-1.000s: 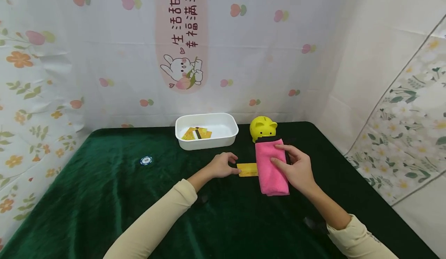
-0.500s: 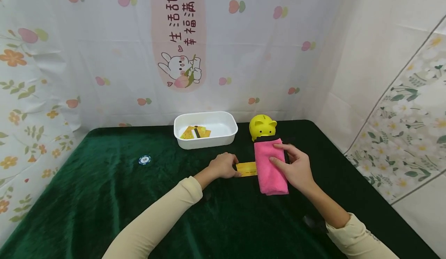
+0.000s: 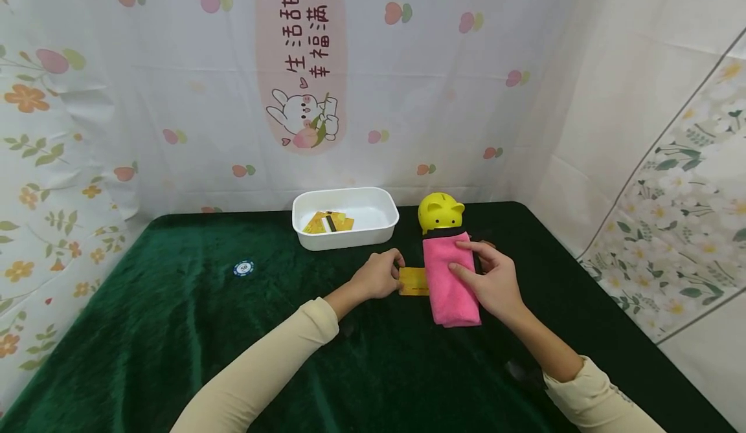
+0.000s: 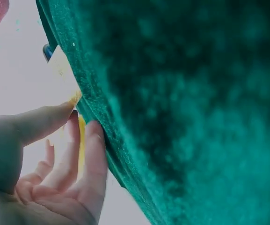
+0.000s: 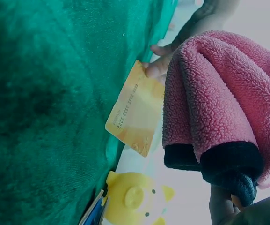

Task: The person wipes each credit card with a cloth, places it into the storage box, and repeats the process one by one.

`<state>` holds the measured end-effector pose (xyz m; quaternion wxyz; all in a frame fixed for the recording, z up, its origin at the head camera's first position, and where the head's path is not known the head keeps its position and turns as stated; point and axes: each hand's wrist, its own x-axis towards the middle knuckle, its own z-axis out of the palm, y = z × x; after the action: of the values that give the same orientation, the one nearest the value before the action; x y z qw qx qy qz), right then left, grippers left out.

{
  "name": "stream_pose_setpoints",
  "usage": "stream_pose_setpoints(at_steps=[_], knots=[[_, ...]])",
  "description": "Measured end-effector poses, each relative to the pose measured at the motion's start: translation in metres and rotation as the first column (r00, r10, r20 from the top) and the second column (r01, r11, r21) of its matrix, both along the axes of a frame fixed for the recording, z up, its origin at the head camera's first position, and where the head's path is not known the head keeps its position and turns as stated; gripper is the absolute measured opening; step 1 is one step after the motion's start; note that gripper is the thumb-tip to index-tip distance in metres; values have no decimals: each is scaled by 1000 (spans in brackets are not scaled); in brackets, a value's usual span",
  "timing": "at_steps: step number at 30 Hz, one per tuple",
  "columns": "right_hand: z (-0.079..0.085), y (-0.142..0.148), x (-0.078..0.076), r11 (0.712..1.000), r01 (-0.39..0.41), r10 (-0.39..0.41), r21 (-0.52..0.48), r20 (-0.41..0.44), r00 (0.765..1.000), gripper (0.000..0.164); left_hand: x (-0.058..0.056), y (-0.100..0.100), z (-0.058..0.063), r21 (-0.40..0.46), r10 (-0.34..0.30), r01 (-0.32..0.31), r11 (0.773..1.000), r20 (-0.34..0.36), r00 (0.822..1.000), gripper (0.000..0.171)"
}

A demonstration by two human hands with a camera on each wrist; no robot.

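My left hand (image 3: 379, 274) pinches the left end of a yellow bank card (image 3: 414, 282) between thumb and fingers. In the right wrist view the card (image 5: 135, 110) stands tilted close to the green cloth, its printed number showing. My right hand (image 3: 494, 281) grips a folded pink fleece cloth (image 3: 450, 281) with a black edge, thumb on its near face. The cloth hangs right beside the card and overlaps the card's right end in the head view. Thumb and fingertips meet at the card's corner (image 4: 62, 77) in the left wrist view.
A white plastic basin (image 3: 350, 239) holding several yellow cards (image 3: 326, 222) stands at the back. Right of it is a yellow piggy bank (image 3: 441, 211), partly behind the pink cloth. A blue-and-white poker chip (image 3: 243, 268) lies to the left on the green velvet tablecloth (image 3: 175, 316).
My left hand has closed its thumb and fingers on the card, whose left end now tilts up. My right hand and the pink cloth have shifted slightly left.
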<state>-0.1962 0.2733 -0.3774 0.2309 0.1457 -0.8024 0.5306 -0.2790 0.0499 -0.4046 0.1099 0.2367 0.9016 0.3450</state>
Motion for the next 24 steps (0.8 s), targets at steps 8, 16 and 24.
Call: stream_pose_setpoints(at_steps=[8,16,24], knots=[[-1,-1,2,1000,-4,4,1,8,1000,35,6,-17,1,310,-15,-13,951,90,996,24],[-1,-13,2,999,-42,42,3,-7,999,35,17,-45,10,494,13,-135,859,242,970,22],[-3,-34,3,993,-121,121,-14,1,993,35,27,-66,13,605,-22,-185,774,319,948,26]])
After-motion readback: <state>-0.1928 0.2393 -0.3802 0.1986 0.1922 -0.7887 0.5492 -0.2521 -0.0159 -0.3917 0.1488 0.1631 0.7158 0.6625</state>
